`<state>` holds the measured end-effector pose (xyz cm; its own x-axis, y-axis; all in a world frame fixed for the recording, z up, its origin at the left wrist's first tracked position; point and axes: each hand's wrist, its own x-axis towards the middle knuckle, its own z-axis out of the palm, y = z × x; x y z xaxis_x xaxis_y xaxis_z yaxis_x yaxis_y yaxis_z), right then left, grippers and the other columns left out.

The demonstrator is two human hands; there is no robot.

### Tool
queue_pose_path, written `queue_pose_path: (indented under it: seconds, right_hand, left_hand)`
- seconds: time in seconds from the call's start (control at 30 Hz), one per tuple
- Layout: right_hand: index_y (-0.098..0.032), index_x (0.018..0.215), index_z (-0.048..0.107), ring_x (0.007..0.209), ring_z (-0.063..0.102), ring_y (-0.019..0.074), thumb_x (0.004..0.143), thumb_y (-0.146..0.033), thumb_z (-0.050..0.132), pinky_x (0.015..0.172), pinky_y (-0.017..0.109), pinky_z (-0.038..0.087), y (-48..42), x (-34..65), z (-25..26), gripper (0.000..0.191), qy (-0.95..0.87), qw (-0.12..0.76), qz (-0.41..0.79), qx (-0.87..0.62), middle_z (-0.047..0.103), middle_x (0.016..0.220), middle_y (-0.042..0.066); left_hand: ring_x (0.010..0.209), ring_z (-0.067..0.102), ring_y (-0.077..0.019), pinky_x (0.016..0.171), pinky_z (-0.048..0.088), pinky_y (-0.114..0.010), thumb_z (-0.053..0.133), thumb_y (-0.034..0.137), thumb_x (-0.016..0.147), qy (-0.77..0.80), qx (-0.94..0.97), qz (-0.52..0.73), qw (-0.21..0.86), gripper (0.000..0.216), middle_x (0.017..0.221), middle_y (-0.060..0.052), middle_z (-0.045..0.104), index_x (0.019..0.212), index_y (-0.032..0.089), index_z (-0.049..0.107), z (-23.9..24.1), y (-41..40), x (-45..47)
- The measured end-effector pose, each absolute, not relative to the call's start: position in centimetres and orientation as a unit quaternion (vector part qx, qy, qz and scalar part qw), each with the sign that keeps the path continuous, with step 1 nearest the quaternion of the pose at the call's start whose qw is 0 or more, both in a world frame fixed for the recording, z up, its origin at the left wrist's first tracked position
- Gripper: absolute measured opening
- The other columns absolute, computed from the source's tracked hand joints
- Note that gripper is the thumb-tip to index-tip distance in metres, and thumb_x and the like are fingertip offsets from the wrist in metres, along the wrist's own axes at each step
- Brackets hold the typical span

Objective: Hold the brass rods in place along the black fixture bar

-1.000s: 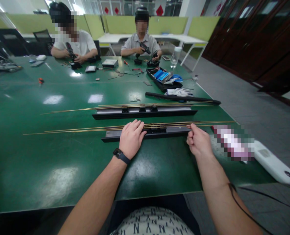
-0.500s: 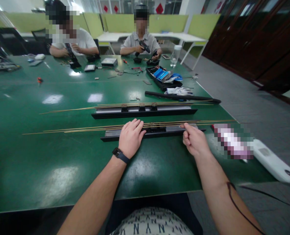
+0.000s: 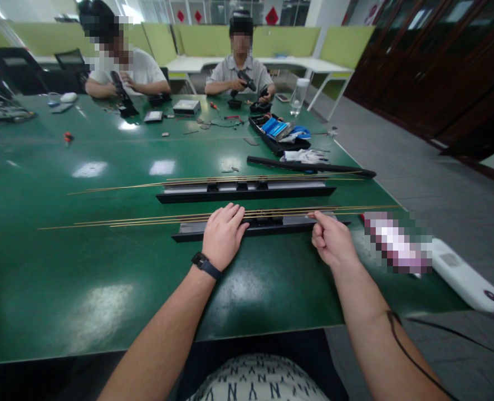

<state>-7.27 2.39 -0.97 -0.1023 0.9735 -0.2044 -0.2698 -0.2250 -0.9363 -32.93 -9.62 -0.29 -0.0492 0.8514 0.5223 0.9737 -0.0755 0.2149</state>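
Rods lie lengthwise over the near rail, my left hand resting flat and unclenched across them, my right hand pinching one toward the rail's right end, where a light, level grip should prevent bending.

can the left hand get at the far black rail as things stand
Probably yes: the left hand lies over the near rods, just short of the far black rail, with only green table between.
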Motion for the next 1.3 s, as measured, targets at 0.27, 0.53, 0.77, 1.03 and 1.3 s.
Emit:
queue_pose_path:
  seconds: [0.27, 0.53, 0.77, 1.03, 1.3]
  right_hand:
    - [-0.017, 0.082, 0.066, 0.027, 0.032, 0.0042, 0.077, -0.042, 0.084, 0.027, 0.015, 0.023, 2.31, -7.76, -0.64, 0.031, -0.376, 0.498, 0.624, -0.469, 0.047, 0.044, -0.008]
    - [-0.017, 0.082, 0.067, 0.027, 0.032, 0.0037, 0.076, -0.042, 0.084, 0.026, 0.015, 0.022, 2.53, -7.83, -0.99, 0.031, -0.365, 0.503, 0.627, -0.47, 0.048, 0.043, -0.008]
    - [-0.018, 0.081, 0.067, 0.028, 0.033, 0.004, 0.076, -0.042, 0.085, 0.026, 0.014, 0.023, 2.56, -7.9, -1.06, 0.031, -0.364, 0.508, 0.621, -0.472, 0.048, 0.044, -0.007]
    - [-0.017, 0.083, 0.069, 0.027, 0.033, 0.0044, 0.077, -0.047, 0.084, 0.026, 0.015, 0.023, 2.5, -7.76, -1.17, 0.034, -0.377, 0.497, 0.616, -0.481, 0.049, 0.044, -0.007]
    - [-0.015, 0.085, 0.07, 0.027, 0.033, 0.0043, 0.075, -0.041, 0.085, 0.025, 0.015, 0.022, 2.3, -7.83, -0.74, 0.031, -0.371, 0.496, 0.626, -0.474, 0.052, 0.045, -0.006]
  left_hand:
    - [0.134, 0.058, -0.0277, 0.115, 0.043, -0.046, 0.056, 0.032, 0.1, -0.672, -0.679, -0.274, 0.113, 0.035, 0.137, -0.011, 0.067, 0.133, 0.02, 0.063, -0.17, -9.64, -32.86]
    - [0.134, 0.058, -0.0277, 0.114, 0.043, -0.047, 0.057, 0.032, 0.1, -0.671, -0.681, -0.27, 0.113, 0.036, 0.137, -0.011, 0.067, 0.133, 0.019, 0.063, -0.19, -9.65, -32.85]
    - [0.134, 0.058, -0.0269, 0.115, 0.042, -0.046, 0.057, 0.032, 0.1, -0.672, -0.679, -0.274, 0.113, 0.035, 0.137, -0.01, 0.067, 0.132, 0.02, 0.063, -0.13, -9.66, -32.83]
    - [0.134, 0.058, -0.0272, 0.115, 0.042, -0.046, 0.057, 0.031, 0.1, -0.671, -0.68, -0.272, 0.114, 0.035, 0.137, -0.011, 0.068, 0.132, 0.019, 0.063, -0.09, -9.64, -32.81]
    - [0.134, 0.058, -0.0273, 0.115, 0.042, -0.046, 0.057, 0.031, 0.1, -0.671, -0.679, -0.275, 0.113, 0.034, 0.137, -0.011, 0.067, 0.132, 0.019, 0.063, -0.09, -9.67, -32.82]
